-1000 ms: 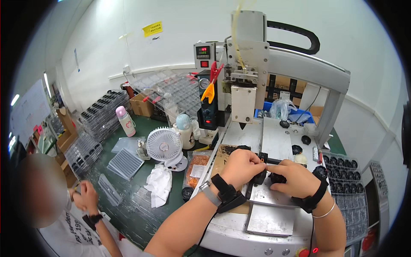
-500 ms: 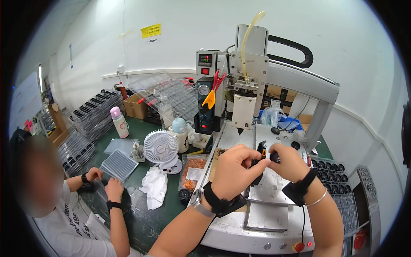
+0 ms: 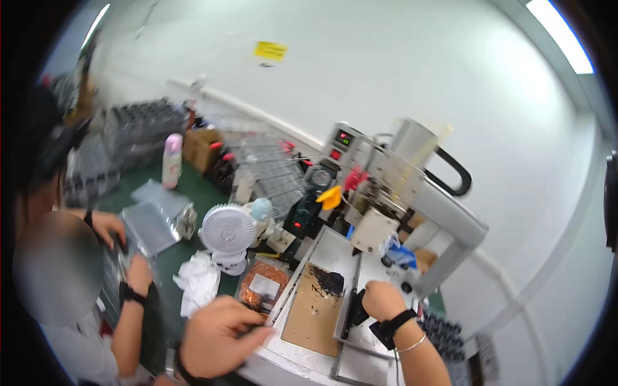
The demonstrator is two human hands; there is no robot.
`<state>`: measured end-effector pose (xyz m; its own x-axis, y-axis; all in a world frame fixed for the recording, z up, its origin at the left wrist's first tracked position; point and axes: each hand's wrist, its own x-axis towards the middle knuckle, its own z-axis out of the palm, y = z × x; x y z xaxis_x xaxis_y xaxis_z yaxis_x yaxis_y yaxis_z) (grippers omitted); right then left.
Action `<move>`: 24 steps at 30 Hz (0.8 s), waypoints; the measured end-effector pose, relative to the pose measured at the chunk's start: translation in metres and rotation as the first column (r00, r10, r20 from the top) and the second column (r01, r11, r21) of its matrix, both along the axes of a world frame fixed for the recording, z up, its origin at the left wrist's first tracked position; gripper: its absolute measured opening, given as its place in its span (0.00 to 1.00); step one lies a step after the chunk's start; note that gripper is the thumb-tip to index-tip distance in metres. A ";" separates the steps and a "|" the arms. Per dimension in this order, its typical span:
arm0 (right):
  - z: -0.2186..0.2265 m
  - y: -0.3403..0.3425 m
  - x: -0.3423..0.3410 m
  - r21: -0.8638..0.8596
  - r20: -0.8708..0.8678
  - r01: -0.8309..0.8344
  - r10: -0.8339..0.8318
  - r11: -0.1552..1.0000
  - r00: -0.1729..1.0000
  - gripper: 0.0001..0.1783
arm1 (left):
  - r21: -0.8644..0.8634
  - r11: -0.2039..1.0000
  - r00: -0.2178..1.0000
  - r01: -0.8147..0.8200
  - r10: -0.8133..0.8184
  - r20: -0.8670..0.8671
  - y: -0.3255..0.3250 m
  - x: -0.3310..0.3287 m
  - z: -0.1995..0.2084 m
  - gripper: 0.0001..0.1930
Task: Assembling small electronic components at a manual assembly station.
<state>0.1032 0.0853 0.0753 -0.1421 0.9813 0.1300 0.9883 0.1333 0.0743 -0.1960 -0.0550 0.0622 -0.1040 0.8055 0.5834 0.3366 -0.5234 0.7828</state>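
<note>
Blurred by motion, my left hand (image 3: 222, 338) hovers left of the machine's bed, its thumb and forefinger partly apart; whether anything lies between them I cannot make out. Just beyond it sits a clear bag of orange-brown bits (image 3: 265, 283) with a white label. My right hand (image 3: 384, 300) is closed at the upper end of a black block (image 3: 356, 315) on the metal plate (image 3: 370, 334); its fingertips and whatever they grip are hidden. Between my hands lies a brown board (image 3: 312, 325) with a black smear. The machine's dispensing head (image 3: 375, 230) hangs beyond the right hand.
A white fan (image 3: 228, 230), a crumpled white cloth (image 3: 197, 283) and a pink-capped bottle (image 3: 172, 161) stand on the green table. At left, a co-worker's hands (image 3: 138, 275) work beside clear trays (image 3: 151, 226). Black parts in trays (image 3: 444, 338) lie at the right.
My hands were together over a small black and orange piece; now they are apart. The left moved left and down, the right stayed by the plate. The whole view has tilted.
</note>
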 end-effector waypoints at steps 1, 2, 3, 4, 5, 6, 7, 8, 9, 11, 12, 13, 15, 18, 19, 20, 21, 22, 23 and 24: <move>0.003 0.000 0.011 0.015 0.017 0.013 -0.013 1.000 1.000 0.14 | -0.019 0.993 0.992 -0.116 0.115 -0.053 0.009 -0.013 -0.015 0.09; 0.007 -0.004 0.020 0.035 0.017 0.029 -0.029 0.999 0.999 0.14 | -0.031 0.974 0.967 -0.226 0.220 -0.125 0.016 -0.027 -0.029 0.08; 0.008 -0.008 0.022 0.059 0.024 0.017 -0.018 0.998 1.000 0.15 | -0.065 0.944 0.922 -0.323 0.299 -0.246 0.017 -0.042 -0.050 0.08; 0.009 -0.009 0.019 0.087 0.026 -0.003 0.001 0.996 1.000 0.15 | -0.085 0.901 0.853 -0.426 0.369 -0.369 0.019 -0.055 -0.077 0.08; 0.008 -0.011 0.015 0.097 0.002 0.010 -0.010 0.995 1.000 0.15 | -0.109 0.858 0.782 -0.501 0.396 -0.482 0.020 -0.064 -0.104 0.08; 0.007 -0.013 0.011 0.102 -0.029 0.033 -0.030 0.994 0.999 0.15 | -0.124 0.814 0.699 -0.567 0.396 -0.596 0.019 -0.072 -0.132 0.07; 0.007 -0.014 0.008 0.104 -0.017 0.031 -0.030 0.994 0.999 0.16 | -0.128 0.810 0.702 -0.572 0.403 -0.587 0.017 -0.078 -0.165 0.07; 0.006 -0.013 -0.001 0.081 -0.029 -0.016 0.018 0.997 0.999 0.16 | -0.206 0.735 0.622 -0.646 0.349 -0.701 -0.007 -0.085 -0.191 0.09; 0.007 -0.012 -0.004 0.034 -0.025 -0.004 0.005 0.999 1.000 0.16 | -0.262 0.682 0.565 -0.683 0.265 -0.782 -0.010 -0.086 -0.211 0.11; 0.013 -0.008 -0.001 0.011 -0.037 0.035 -0.035 0.999 0.999 0.16 | -0.217 0.738 0.537 -0.639 0.225 -0.813 0.003 -0.087 -0.220 0.11; 0.012 -0.007 0.003 -0.004 -0.009 0.037 -0.037 0.999 0.999 0.16 | -0.186 0.780 0.499 -0.597 0.180 -0.848 0.010 -0.091 -0.216 0.12; 0.011 -0.006 0.006 -0.021 0.016 0.037 -0.037 0.999 0.999 0.17 | -0.168 0.790 0.486 -0.589 0.180 -0.855 0.016 -0.095 -0.211 0.12; 0.006 -0.002 0.009 -0.052 0.019 0.064 -0.063 0.997 0.998 0.17 | -0.186 0.806 0.554 -0.562 0.200 -0.808 0.025 -0.094 -0.194 0.13; 0.006 -0.006 0.005 -0.099 0.030 0.072 -0.069 0.992 0.997 0.19 | -0.223 0.821 0.657 -0.525 0.225 -0.719 0.020 -0.084 -0.159 0.15; 0.015 -0.012 -0.009 -0.143 0.039 0.119 -0.115 0.983 0.993 0.21 | -0.241 0.823 0.692 -0.515 0.232 -0.684 0.016 -0.082 -0.151 0.16; 0.020 -0.015 -0.017 -0.187 0.052 0.167 -0.160 0.968 0.986 0.25 | -0.236 0.823 0.686 -0.517 0.234 -0.689 0.010 -0.080 -0.146 0.16; 0.022 -0.016 -0.015 -0.186 0.044 0.167 -0.161 0.968 0.986 0.25 | -0.222 0.842 0.701 -0.492 0.232 -0.674 0.002 -0.077 -0.142 0.18; 0.023 -0.016 -0.011 0.075 0.004 0.004 -0.005 0.997 1.000 0.29 | -0.208 0.861 0.715 -0.465 0.227 -0.661 -0.003 -0.075 -0.141 0.19; 0.021 -0.022 -0.007 0.332 0.001 -0.135 0.143 0.933 0.990 0.33 | -0.074 0.916 0.754 -0.395 0.277 -0.595 -0.006 -0.074 -0.140 0.19; 0.013 -0.022 -0.004 0.331 -0.016 -0.114 0.126 0.937 0.992 0.33 | -0.071 0.922 0.749 -0.381 0.262 -0.609 -0.010 -0.072 -0.137 0.19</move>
